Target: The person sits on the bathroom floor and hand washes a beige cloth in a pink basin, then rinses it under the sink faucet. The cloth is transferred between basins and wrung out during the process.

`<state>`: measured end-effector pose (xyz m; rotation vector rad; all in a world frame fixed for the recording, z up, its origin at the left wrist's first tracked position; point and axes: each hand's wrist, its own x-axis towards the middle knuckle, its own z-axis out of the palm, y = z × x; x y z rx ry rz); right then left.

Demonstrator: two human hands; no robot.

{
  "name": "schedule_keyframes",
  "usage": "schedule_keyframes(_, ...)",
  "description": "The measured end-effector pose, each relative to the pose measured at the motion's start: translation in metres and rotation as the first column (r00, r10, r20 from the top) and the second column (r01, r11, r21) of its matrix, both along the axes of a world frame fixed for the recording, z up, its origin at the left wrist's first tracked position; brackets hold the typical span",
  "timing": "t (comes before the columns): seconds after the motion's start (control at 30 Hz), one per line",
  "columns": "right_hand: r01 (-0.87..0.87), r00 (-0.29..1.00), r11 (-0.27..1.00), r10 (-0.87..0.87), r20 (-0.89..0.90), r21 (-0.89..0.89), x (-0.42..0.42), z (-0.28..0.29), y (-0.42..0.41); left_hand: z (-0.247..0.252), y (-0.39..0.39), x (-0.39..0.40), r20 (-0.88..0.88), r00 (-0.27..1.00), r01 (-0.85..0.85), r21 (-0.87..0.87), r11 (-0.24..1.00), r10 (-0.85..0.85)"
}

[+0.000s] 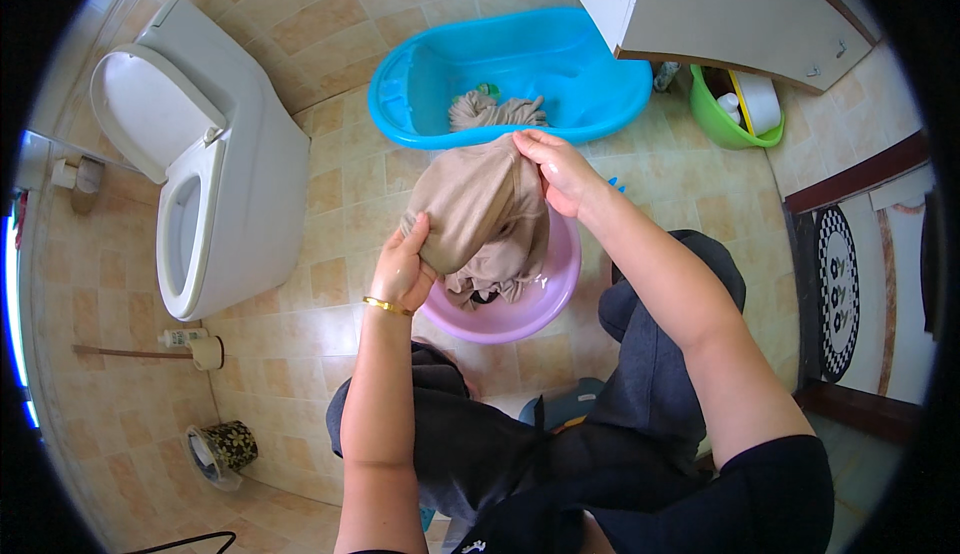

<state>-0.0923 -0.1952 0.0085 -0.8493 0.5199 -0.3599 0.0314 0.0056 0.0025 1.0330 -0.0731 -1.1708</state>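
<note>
Between my two hands a wet-looking beige garment point(469, 194) is stretched out, its lower part hanging into a pink plastic basin point(517, 329) on the floor. My left hand point(405, 265), with a gold bracelet at the wrist, grips its left edge, thumb on top. My right hand point(555, 171) pinches its upper right edge. More of the beige fabric lies bunched in the basin, with a small dark patch near the bottom. Beyond the basin, a twisted beige cloth point(495, 112) rests in a blue plastic baby bathtub point(510, 133), beside a small green item.
A white toilet point(255, 179) with raised lid stands at left. Below it are a toilet brush holder point(206, 353) and a patterned waste bin point(232, 445). A white cabinet point(720, 13) overhangs the upper right, near a green basin point(712, 122) holding containers. An oval mat point(838, 295) lies at far right.
</note>
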Motion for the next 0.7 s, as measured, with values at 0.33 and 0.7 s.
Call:
schedule_keyframes(0.33,-0.011,0.996,0.329,0.083,0.018,-0.944,-0.003,-0.011,0.121,-0.076,-0.027,-0.022,-0.276,0.957,-0.004,-0.313,0.95,-0.087)
schedule_keyframes(0.7,0.047,0.931,0.337,-0.357,-0.081,-0.94,0.016,-0.041,0.079,-0.062,-0.032,-0.055,-0.226,0.974,-0.013,-0.157,0.988,-0.023)
